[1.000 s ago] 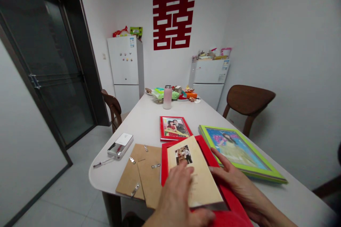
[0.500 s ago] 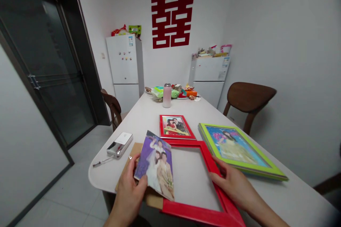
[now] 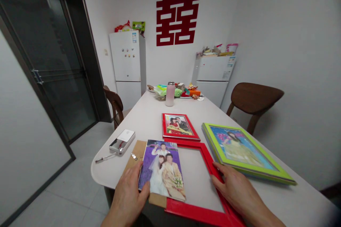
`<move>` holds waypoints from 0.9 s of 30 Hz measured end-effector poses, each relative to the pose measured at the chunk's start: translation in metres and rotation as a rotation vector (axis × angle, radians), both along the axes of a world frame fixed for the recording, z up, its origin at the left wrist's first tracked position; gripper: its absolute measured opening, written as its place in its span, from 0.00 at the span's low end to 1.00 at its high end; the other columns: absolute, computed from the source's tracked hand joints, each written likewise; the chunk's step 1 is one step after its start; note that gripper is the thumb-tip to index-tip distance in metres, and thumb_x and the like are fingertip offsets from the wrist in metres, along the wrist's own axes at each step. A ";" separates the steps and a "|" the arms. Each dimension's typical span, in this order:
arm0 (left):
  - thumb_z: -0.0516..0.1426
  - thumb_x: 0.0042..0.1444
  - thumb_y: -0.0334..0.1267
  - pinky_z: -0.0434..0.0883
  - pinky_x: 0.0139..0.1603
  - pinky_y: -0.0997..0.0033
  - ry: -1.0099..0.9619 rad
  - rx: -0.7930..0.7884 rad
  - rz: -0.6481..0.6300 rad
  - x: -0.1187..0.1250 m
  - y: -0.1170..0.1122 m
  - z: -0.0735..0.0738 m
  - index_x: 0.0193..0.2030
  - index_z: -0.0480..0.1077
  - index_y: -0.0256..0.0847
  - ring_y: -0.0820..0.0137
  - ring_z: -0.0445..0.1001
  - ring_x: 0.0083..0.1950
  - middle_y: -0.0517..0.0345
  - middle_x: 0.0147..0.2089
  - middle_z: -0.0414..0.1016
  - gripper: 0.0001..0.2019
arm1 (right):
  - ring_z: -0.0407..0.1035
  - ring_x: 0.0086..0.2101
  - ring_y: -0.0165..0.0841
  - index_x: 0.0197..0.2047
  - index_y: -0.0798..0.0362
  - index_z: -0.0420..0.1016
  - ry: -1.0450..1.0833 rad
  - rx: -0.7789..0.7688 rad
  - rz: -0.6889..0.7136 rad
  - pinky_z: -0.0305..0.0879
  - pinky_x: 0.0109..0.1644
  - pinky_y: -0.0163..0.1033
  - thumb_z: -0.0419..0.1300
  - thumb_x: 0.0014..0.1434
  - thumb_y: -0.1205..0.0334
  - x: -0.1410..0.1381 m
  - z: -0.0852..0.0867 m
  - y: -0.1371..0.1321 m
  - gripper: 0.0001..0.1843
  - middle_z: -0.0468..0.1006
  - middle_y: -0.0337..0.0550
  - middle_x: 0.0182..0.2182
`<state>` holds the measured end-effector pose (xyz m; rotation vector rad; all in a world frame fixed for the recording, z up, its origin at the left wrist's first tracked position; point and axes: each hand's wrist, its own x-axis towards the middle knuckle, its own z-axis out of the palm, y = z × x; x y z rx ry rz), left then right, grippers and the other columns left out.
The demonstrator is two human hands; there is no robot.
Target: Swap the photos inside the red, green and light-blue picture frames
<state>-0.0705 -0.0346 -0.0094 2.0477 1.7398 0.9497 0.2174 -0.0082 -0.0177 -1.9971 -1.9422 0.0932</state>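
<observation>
A wedding photo point(image 3: 163, 173) with a purple background is in my left hand point(image 3: 130, 189), its thumb on the left edge and its fingers partly hidden. The photo lies low over the left part of an open red picture frame point(image 3: 198, 212). My right hand point(image 3: 237, 188) grips the right side of that frame, thumb on the inner edge. Beneath the photo and my left hand is a brown backing board point(image 3: 157, 199) with a small metal hanger point(image 3: 134, 156). Whether the photo touches the board all over, I cannot tell.
Beyond the open frame lies a smaller red framed photo point(image 3: 179, 137). A green framed picture point(image 3: 266, 171) rests at the right. On the left are a silver device point(image 3: 122, 142) and a pen-like stick point(image 3: 105, 158). Farther back stands a pink bottle point(image 3: 170, 95) before packaged items.
My left hand has lowered the photo and brought it slightly right, so it lies flatter over the frame. My right hand keeps its hold on the frame's right side.
</observation>
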 end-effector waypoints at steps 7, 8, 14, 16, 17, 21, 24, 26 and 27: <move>0.51 0.47 0.36 0.60 0.49 0.56 0.145 0.074 -0.007 0.008 0.002 0.008 0.52 0.58 0.37 0.58 0.62 0.50 0.47 0.49 0.66 0.23 | 0.66 0.39 0.38 0.46 0.58 0.66 0.224 0.161 0.130 0.60 0.45 0.43 0.49 0.49 0.59 -0.036 0.019 0.000 0.22 0.70 0.51 0.41; 0.51 0.46 0.35 0.58 0.51 0.55 0.133 0.084 -0.049 0.012 0.001 0.009 0.53 0.58 0.37 0.58 0.61 0.52 0.47 0.51 0.64 0.24 | 0.67 0.35 0.36 0.48 0.58 0.64 0.330 0.119 0.151 0.61 0.42 0.42 0.49 0.48 0.59 -0.046 0.020 0.002 0.23 0.71 0.51 0.40; 0.53 0.41 0.33 0.52 0.57 0.53 0.133 -0.014 -0.328 0.042 -0.007 0.009 0.55 0.56 0.29 0.54 0.52 0.59 0.41 0.59 0.53 0.30 | 0.65 0.20 0.27 0.51 0.61 0.59 1.178 -0.386 0.257 0.60 0.25 0.32 0.50 0.45 0.67 -0.095 0.020 0.016 0.27 0.72 0.37 0.21; 0.53 0.39 0.31 0.50 0.57 0.51 0.144 -0.020 -0.360 0.049 -0.006 0.009 0.55 0.56 0.29 0.53 0.49 0.60 0.41 0.60 0.50 0.32 | 0.65 0.21 0.26 0.47 0.60 0.63 1.417 -0.432 0.317 0.61 0.28 0.32 0.50 0.44 0.69 -0.103 0.027 0.016 0.24 0.73 0.38 0.22; 0.52 0.38 0.29 0.50 0.58 0.51 0.132 -0.001 -0.362 0.051 -0.004 0.009 0.56 0.55 0.29 0.54 0.48 0.60 0.43 0.60 0.50 0.32 | 0.66 0.22 0.26 0.46 0.60 0.64 1.500 -0.414 0.334 0.61 0.29 0.32 0.51 0.44 0.69 -0.106 0.032 0.014 0.22 0.74 0.38 0.24; 0.47 0.44 0.25 0.51 0.59 0.58 -0.133 0.173 -0.335 0.055 0.005 0.017 0.56 0.56 0.34 0.62 0.52 0.59 0.50 0.59 0.55 0.28 | 0.64 0.20 0.25 0.49 0.56 0.62 1.601 -0.305 0.325 0.60 0.24 0.31 0.56 0.47 0.60 -0.109 0.059 0.005 0.24 0.73 0.39 0.25; 0.45 0.53 0.31 0.55 0.57 0.64 -0.553 0.183 -0.231 0.062 0.006 0.031 0.54 0.58 0.39 0.65 0.57 0.57 0.54 0.55 0.62 0.20 | 0.65 0.23 0.25 0.51 0.54 0.60 1.551 -0.224 0.222 0.60 0.23 0.30 0.55 0.48 0.54 -0.105 0.064 0.000 0.26 0.73 0.42 0.32; 0.46 0.55 0.35 0.57 0.55 0.65 -0.848 0.123 -0.177 0.070 0.002 0.039 0.54 0.58 0.39 0.65 0.60 0.55 0.54 0.53 0.64 0.19 | 0.67 0.28 0.27 0.50 0.53 0.60 1.527 -0.192 0.096 0.62 0.26 0.31 0.56 0.48 0.53 -0.101 0.055 -0.001 0.26 0.72 0.46 0.39; 0.47 0.55 0.38 0.58 0.54 0.65 -0.966 0.092 -0.159 0.074 0.000 0.041 0.53 0.59 0.38 0.64 0.62 0.54 0.53 0.52 0.66 0.19 | 0.68 0.30 0.28 0.49 0.53 0.61 1.544 -0.206 0.048 0.63 0.28 0.32 0.56 0.48 0.54 -0.099 0.049 -0.001 0.26 0.71 0.47 0.41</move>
